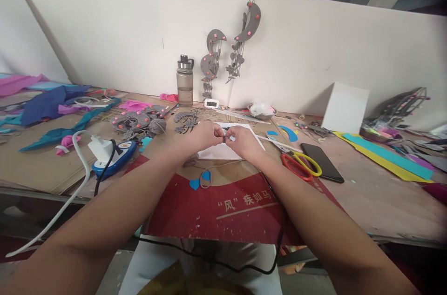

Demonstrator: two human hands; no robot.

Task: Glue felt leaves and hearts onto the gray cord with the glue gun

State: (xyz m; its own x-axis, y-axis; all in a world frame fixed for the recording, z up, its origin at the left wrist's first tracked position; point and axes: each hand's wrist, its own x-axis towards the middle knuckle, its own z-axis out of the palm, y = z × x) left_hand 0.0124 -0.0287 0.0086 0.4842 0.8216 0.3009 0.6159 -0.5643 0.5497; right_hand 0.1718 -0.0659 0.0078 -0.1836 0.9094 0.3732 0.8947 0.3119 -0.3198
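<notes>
My left hand (210,135) and my right hand (243,141) meet fingertip to fingertip above a white sheet (209,151). Both are closed in a pinch, around something small and dark, perhaps grey felt, too little to make out. Under the fingers, part of a dark shape shows on the sheet. Grey felt pieces (186,120) lie just left of the sheet. Closer to me, blue felt scraps (194,184) and a loop of grey cord (206,178) rest on the cardboard.
Scissors with red and yellow handles (302,166) lie beside a black phone (323,162) on the right. A blue power strip (120,157) with cables stands left. Behind are a water bottle (185,82), a small clock (211,103) and hanging grey moon garlands (248,30).
</notes>
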